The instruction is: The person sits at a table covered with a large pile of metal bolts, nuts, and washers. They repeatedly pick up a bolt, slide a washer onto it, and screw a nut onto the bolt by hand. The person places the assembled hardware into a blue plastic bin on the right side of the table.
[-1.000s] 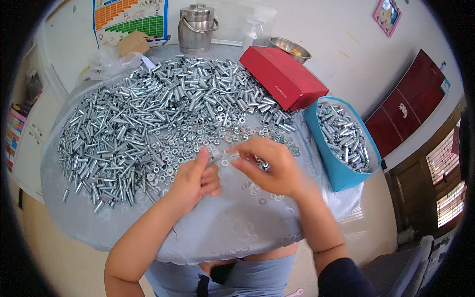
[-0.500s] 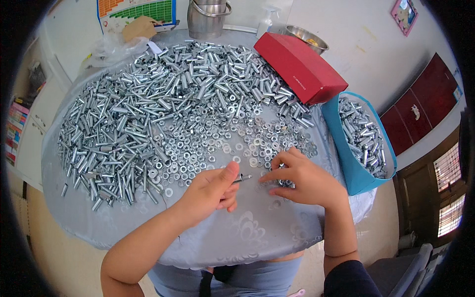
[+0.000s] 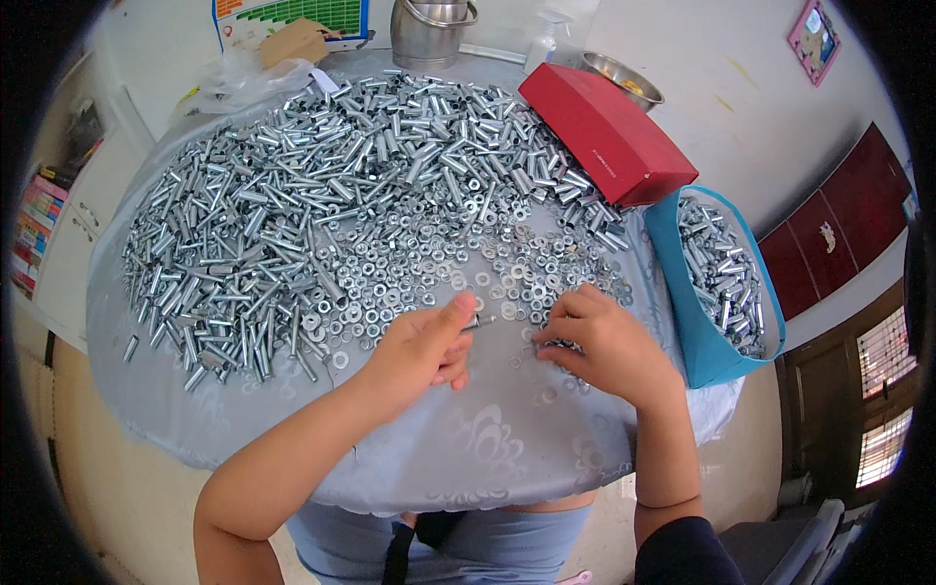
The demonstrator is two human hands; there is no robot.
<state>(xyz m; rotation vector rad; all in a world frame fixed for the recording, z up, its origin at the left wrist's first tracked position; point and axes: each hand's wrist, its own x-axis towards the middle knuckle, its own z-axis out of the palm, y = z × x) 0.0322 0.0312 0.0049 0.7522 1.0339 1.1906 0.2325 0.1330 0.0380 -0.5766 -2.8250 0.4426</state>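
Note:
My left hand point(image 3: 421, 351) pinches a small silver bolt point(image 3: 472, 323) between thumb and fingers, its tip pointing right. My right hand point(image 3: 606, 343) rests palm down on the grey-blue tablecloth point(image 3: 487, 439), fingertips curled over loose washers point(image 3: 526, 283) at the near edge of the pile. A big heap of silver bolts and sleeves point(image 3: 292, 214) covers the far and left part of the round table. Nuts and washers lie spread in front of it, just beyond both hands.
A blue bin point(image 3: 717, 283) holding assembled bolts hangs at the table's right edge. A red box point(image 3: 604, 132) lies behind it. A steel pot point(image 3: 429, 29), a metal bowl point(image 3: 619, 78) and a plastic bag point(image 3: 244, 83) stand at the back. Dark red cabinets point(image 3: 829, 234) are at right.
The view has tilted down and closer. My right hand moved right onto the washers; my left hand stayed near the centre with the bolt in its fingers.

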